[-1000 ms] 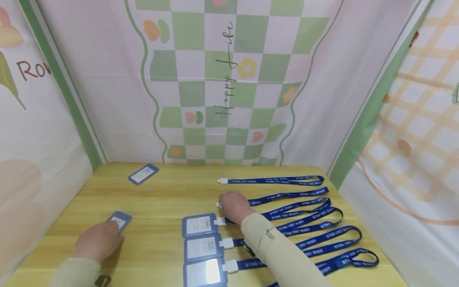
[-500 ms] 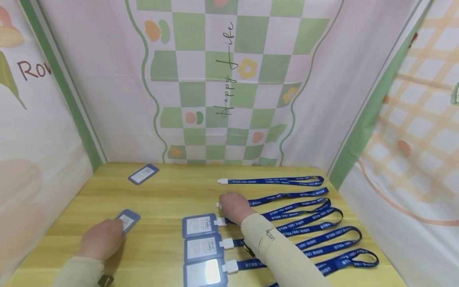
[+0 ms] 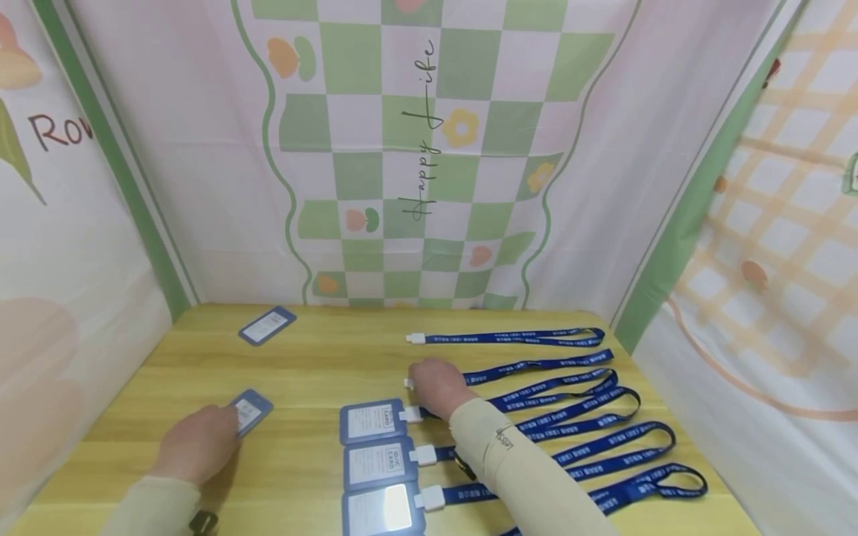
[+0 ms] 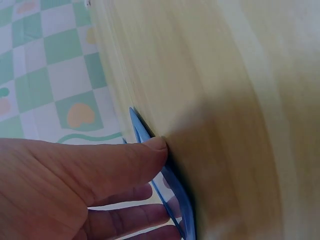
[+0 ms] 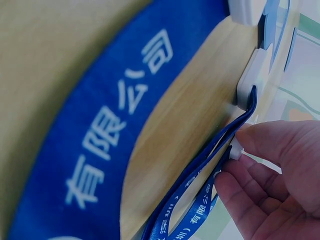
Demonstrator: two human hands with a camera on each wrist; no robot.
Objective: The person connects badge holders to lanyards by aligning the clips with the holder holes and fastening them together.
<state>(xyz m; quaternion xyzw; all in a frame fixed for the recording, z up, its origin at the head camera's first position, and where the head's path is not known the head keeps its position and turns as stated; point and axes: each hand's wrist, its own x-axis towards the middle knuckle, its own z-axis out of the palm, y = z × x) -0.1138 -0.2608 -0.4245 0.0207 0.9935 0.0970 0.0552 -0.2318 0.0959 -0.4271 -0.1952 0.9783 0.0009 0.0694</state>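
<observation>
My left hand pinches a blue ID badge holder at the table's left. In the left wrist view, the thumb lies on one face of that badge holder, with fingers behind it. My right hand holds the clip end of a blue lanyard, whose strap runs off to the right. Thumb and fingers close around its small white clip in the right wrist view. Just below the right hand lie three badge holders in a column, the uppermost joined to a lanyard's white clip.
One loose badge holder lies at the back left of the wooden table. At the back right is a lanyard with a bare white clip. Several more lanyards spread toward the right edge. Printed curtains stand around the table.
The left hand has moved right and slightly away from me, carrying the badge holder toward the middle. My right hand has stayed in place on the lanyard.
</observation>
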